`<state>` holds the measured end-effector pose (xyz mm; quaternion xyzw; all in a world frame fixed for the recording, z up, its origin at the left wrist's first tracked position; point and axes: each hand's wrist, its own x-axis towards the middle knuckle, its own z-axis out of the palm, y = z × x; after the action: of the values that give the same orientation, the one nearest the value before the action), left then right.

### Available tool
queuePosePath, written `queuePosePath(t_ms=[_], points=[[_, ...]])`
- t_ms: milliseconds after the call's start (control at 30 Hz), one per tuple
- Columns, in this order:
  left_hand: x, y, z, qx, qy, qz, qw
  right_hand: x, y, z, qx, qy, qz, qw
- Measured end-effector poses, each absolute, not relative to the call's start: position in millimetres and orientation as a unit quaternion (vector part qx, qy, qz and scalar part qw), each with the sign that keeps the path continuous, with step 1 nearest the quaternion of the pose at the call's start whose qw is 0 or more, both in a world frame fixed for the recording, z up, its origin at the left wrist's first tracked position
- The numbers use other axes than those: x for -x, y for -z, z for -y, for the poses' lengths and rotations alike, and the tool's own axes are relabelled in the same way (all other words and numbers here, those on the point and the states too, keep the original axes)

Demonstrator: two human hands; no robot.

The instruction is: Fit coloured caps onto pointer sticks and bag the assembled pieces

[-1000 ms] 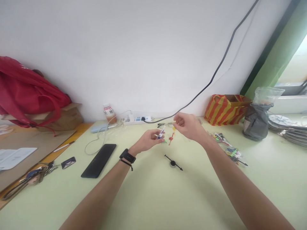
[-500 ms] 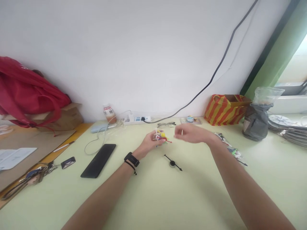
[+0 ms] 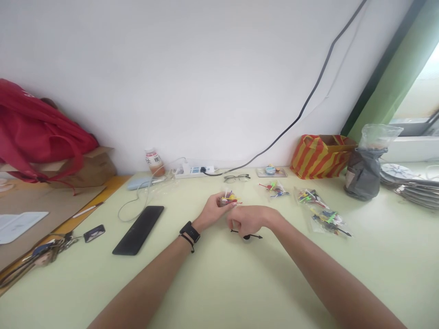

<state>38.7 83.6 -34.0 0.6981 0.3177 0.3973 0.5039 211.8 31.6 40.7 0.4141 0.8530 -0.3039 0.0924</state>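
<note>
My left hand (image 3: 212, 211), with a black watch and a cord bracelet on its wrist, is closed around a bunch of small colourful plastic pieces (image 3: 227, 199) in yellow, red, white and blue. Right beside it, my right hand (image 3: 248, 220) has its fingers curled together and pointing down. What those fingers hold, if anything, is hidden. Partly covered by the right hand, a black arrow-shaped piece with a round hub (image 3: 255, 236) lies on the table.
Clear bags of colourful pieces (image 3: 274, 189) (image 3: 311, 198) (image 3: 331, 221) lie to the right. Eyeglasses (image 3: 237, 177) and a power strip (image 3: 194, 172) are at the back. A black slab (image 3: 139, 230), keys (image 3: 51, 249) and a bottle (image 3: 155, 163) stand left; a striped bag (image 3: 318, 157) is back right.
My right hand has moved left and nearer to me, down beside my left hand and over the black arrow-shaped piece. The bags it covered now show. My left hand keeps its hold.
</note>
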Motion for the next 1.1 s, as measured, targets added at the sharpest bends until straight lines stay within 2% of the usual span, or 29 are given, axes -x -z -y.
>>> queuePosePath(t_ms=[133,200,367,433,500,600,700,900,1000,1100], points=[[-39.8,36.9,-85.0,-0.678,-0.433,-0.330,0.494,-213.4,-39.8,-35.4,-0.394,0.307,-0.865,0.056],[-38.6,36.0,-85.4,-0.678,-0.441,-0.327,0.489,-217.2,-44.1,-38.5,-0.371,0.328,-0.869,-0.010],[-37.2,33.4,-82.0,-0.698,-0.393,-0.321,0.506,-242.3,-76.3,-39.7,-0.323,0.471,-0.788,-0.232],[-38.5,34.7,-80.0,-0.697,-0.389,-0.325,0.507,-254.0,-90.8,-37.5,-0.341,0.445,-0.749,-0.353],[-40.2,37.3,-78.6,-0.694,-0.391,-0.331,0.506,-263.4,-100.8,-36.0,-0.375,0.369,-0.703,-0.478],[-41.8,40.4,-77.7,-0.690,-0.402,-0.335,0.500,-271.0,-103.4,-38.6,-0.424,0.253,-0.645,-0.583],[-41.9,39.3,-76.2,-0.697,-0.408,-0.332,0.488,-270.7,-94.5,-45.5,-0.458,0.199,-0.645,-0.579],[-41.4,31.8,-71.8,-0.737,-0.398,-0.335,0.431,-258.2,-78.0,-50.5,-0.524,0.042,-0.733,-0.432],[-41.9,30.2,-71.3,-0.754,-0.386,-0.334,0.413,-255.3,-75.7,-49.7,-0.538,0.025,-0.754,-0.378],[-42.1,28.9,-71.0,-0.751,-0.382,-0.329,0.427,-255.3,-75.0,-50.7,-0.535,0.033,-0.761,-0.365]])
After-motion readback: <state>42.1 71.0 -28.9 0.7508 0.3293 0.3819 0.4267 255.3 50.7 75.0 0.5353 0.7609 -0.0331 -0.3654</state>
